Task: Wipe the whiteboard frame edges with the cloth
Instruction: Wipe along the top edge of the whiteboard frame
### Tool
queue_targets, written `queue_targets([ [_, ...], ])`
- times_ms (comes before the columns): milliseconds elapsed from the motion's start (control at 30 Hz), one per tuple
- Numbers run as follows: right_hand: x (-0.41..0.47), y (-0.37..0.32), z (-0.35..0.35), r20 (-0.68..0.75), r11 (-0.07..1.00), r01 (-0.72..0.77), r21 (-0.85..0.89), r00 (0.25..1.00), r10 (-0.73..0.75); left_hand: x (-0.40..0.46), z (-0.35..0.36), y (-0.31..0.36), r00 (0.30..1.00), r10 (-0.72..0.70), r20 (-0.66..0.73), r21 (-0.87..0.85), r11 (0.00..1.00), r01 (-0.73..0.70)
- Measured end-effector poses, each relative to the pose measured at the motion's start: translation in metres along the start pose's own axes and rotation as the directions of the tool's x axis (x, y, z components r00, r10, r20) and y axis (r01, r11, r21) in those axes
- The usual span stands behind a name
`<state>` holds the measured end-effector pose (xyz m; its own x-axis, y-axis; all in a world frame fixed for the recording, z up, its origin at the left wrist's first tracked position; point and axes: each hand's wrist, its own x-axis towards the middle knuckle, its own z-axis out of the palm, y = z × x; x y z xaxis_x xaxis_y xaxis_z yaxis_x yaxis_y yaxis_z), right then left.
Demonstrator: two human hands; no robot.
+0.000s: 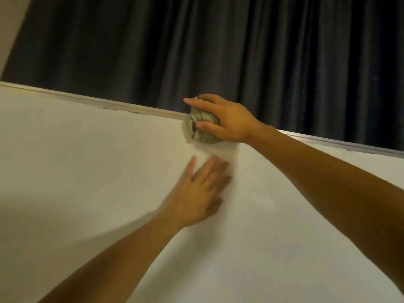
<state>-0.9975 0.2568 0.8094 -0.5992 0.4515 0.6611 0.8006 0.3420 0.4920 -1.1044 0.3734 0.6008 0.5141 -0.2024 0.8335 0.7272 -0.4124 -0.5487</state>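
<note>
The cloth (202, 127) is a dull grey-green, creased, with no clear print. The whiteboard (87, 171) is plain white with a warm yellowish cast and faint grey shading toward the lower left, and its frame edge (109, 103) is a pale silvery grey strip with a thin darker line beneath it. Behind it the curtain (218, 51) is dark navy blue, streaked with vertical folds of lighter and darker blue.

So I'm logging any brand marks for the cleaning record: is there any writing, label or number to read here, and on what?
None to read.
Whiteboard: blank, no writing.
Frame: plain strip, no label.
Cloth, gripped in the right hand: no tag showing.
Curtain: plain dark fabric.
Left hand: blurred, open.
</note>
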Motion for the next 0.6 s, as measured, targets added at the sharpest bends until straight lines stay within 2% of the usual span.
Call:
queue_targets([
  [67, 0.037, -0.028, 0.010, 0.023, 0.999, 0.050, 0.010, 0.998, -0.050, 0.016, 0.001, 0.016, 0.993, 0.116, -0.001, -0.058, 0.992, -0.116],
  [100, 0.053, -0.041, 0.012, 0.035, 0.997, 0.075, 0.020, 0.997, -0.076, 0.026, 0.002, 0.024, 0.993, 0.116, -0.013, -0.079, 0.990, -0.117],
  [233, 0.085, -0.052, 0.027, 0.050, 0.994, 0.110, 0.019, 0.993, -0.111, 0.040, 0.008, 0.032, 0.998, 0.002, -0.064, -0.123, 0.992, -0.010],
  [367, 0.082, -0.033, 0.040, 0.037, 0.997, 0.063, 0.035, 0.997, -0.065, 0.044, 0.019, 0.037, 0.999, -0.030, -0.015, -0.109, 0.994, 0.028],
  [600, 0.057, -0.002, 0.040, -0.020, 0.995, 0.081, 0.060, 0.997, -0.080, 0.056, 0.028, 0.054, 1.000, -0.007, 0.029, -0.033, 0.999, 0.008],
])
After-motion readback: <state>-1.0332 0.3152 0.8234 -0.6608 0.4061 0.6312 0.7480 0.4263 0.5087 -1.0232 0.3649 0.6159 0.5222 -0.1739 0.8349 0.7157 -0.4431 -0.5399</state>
